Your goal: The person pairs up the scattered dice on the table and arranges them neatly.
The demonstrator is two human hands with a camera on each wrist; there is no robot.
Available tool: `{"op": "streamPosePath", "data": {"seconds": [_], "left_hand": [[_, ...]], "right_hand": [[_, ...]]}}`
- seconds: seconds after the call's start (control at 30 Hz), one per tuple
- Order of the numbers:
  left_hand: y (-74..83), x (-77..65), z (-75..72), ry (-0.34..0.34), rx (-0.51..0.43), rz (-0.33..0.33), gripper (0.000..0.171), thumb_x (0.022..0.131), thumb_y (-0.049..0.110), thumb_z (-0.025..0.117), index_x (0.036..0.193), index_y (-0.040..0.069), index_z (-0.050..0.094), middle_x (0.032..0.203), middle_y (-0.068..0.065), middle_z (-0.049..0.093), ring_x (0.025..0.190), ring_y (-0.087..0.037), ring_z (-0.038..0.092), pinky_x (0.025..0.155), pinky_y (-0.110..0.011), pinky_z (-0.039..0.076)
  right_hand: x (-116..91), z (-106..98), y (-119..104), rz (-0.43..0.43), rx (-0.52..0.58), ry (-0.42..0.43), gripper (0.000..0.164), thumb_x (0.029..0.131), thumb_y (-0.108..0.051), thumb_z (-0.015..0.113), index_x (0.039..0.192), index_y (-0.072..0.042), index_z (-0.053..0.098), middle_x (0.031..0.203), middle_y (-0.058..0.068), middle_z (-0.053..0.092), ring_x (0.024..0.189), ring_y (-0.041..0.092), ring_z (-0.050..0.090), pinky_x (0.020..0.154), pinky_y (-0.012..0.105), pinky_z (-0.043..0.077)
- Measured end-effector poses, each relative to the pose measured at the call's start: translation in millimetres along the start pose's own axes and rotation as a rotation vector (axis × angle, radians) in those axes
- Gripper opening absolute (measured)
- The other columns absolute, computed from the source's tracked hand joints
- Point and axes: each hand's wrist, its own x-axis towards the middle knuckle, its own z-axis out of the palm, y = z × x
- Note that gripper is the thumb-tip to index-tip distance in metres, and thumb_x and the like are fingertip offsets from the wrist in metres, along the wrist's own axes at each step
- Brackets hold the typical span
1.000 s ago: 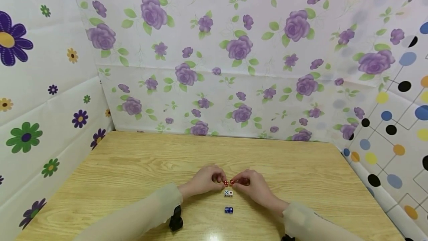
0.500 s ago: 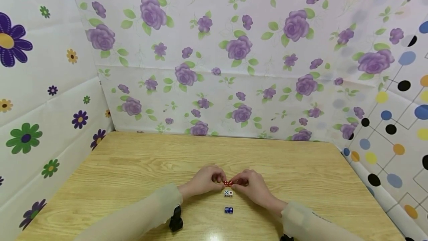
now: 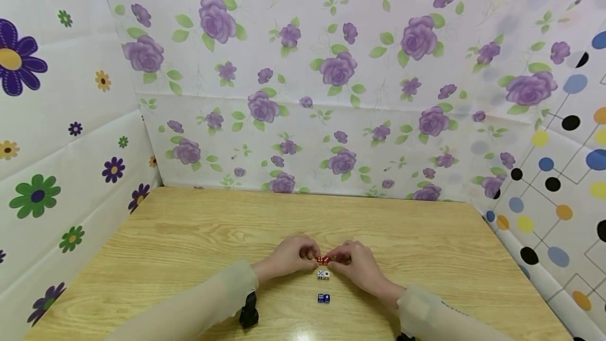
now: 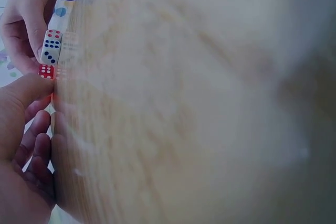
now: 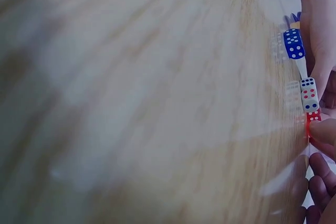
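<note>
Two red dice sit side by side on the wooden table in the head view. My left hand (image 3: 293,254) pinches the left red die (image 3: 320,260) between thumb and fingers, and my right hand (image 3: 358,266) pinches the right red die (image 3: 326,260). The two red dice appear to touch. Just in front of them lies a pair of white dice (image 3: 324,274), and nearer to me a pair of blue dice (image 3: 324,298). In both wrist views a thumb covers part of the red die (image 4: 46,71) held there.
The wooden table (image 3: 213,220) has a floral cloth (image 3: 303,136) behind it. Patterned cloths hang on the left (image 3: 71,172) and right (image 3: 558,209). A black wrist device (image 3: 249,312) is on my left sleeve.
The right red die has moved left, held by my right hand, closing the small gap to the left red die. My left hand, the white dice and the blue dice stay put.
</note>
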Motion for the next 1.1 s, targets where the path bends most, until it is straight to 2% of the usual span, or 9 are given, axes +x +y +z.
{"op": "streamPosePath", "data": {"seconds": [0.57,0.87,1.1], "left_hand": [[-0.5,-0.3,-0.6,0.001,0.023,0.026,0.008,0.087,0.015,0.075,0.092,0.013,0.069,0.081,-0.005,0.062,0.071,-0.011,0.051,0.066,-0.018,0.038],[-1.4,1.4,1.1,0.010,0.053,0.000,0.007,0.089,0.019,0.075,0.094,0.017,0.069,0.080,-0.002,0.062,0.069,-0.003,0.046,0.065,-0.017,0.039],[-2.5,1.1,1.2,0.012,0.036,0.000,0.009,0.089,0.019,0.075,0.095,0.016,0.069,0.081,-0.002,0.062,0.068,-0.001,0.046,0.064,-0.017,0.039]], "right_hand": [[-0.4,0.3,-1.0,0.009,-0.008,0.005,0.014,0.084,-0.027,0.079,0.097,-0.030,0.077,0.082,-0.015,0.062,0.076,0.005,0.051,0.070,0.021,0.039],[1.8,0.4,0.1,0.026,0.012,0.004,0.014,0.084,-0.028,0.079,0.098,-0.030,0.077,0.081,-0.015,0.060,0.075,0.005,0.051,0.068,0.020,0.040],[2.1,1.0,-0.4,0.038,0.015,0.003,0.013,0.085,-0.027,0.078,0.098,-0.029,0.077,0.083,-0.015,0.061,0.076,0.005,0.052,0.068,0.019,0.041]]}}
